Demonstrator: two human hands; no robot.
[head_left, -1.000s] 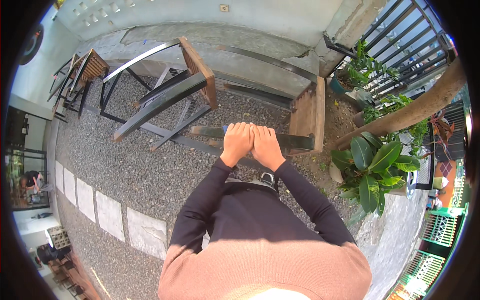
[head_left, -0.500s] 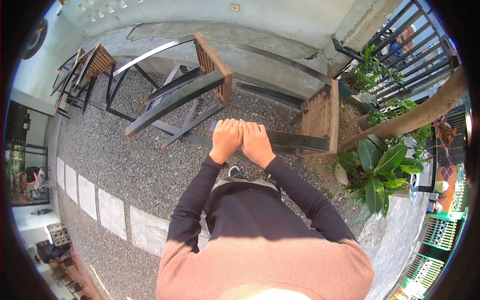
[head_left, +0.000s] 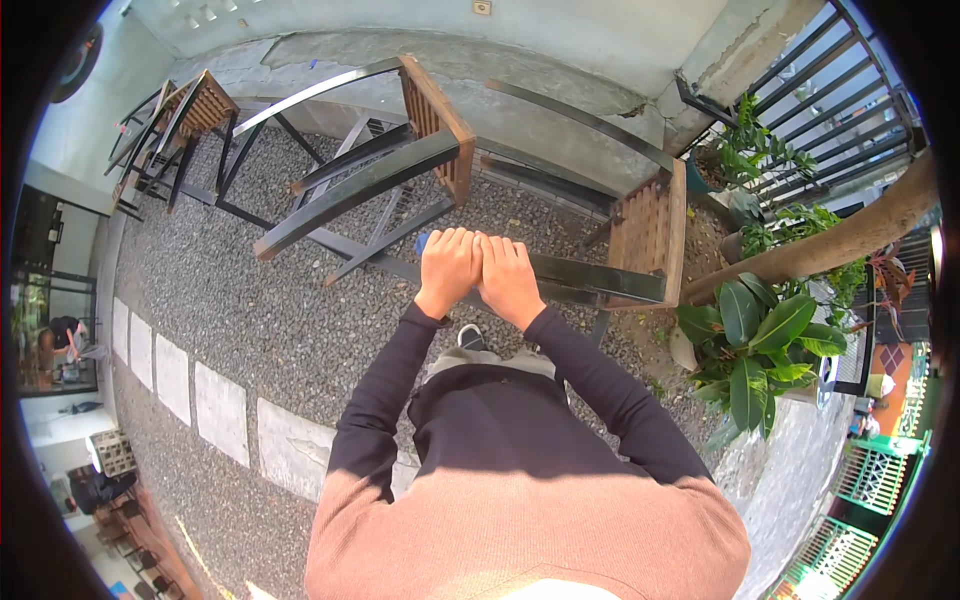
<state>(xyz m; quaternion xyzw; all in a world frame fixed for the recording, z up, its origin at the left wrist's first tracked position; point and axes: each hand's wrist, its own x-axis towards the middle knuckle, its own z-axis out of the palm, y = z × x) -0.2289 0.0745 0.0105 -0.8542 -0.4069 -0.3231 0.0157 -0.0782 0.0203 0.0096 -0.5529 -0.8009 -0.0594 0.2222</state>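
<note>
My left hand [head_left: 448, 270] and my right hand [head_left: 508, 277] are side by side in front of me, thumbs touching, fingers curled down. A bit of something blue [head_left: 421, 242] shows beside the left fingers; the rest of whatever they grip is hidden. Just right of my right hand, the dark leg [head_left: 600, 278] of a tipped-over piece of furniture with a slatted wooden top [head_left: 640, 245] runs in behind the hands. Whether the hands touch that leg, I cannot tell. Ahead to the left lies a similar piece with a wooden top [head_left: 437, 125] and thick black legs [head_left: 360, 190].
More slatted wooden furniture [head_left: 200, 105] stands at the far left. Grey gravel [head_left: 250, 310] covers the ground, with pale stepping slabs [head_left: 222, 412] on the left. A leafy plant [head_left: 752, 340] and a slanting trunk [head_left: 830, 240] are on the right, near a black gate [head_left: 830, 110].
The view has shifted slightly. My hands stay together in nearly the same place, and more of the blue thing shows beside my left fingers. One of my shoes has gone out of sight.
</note>
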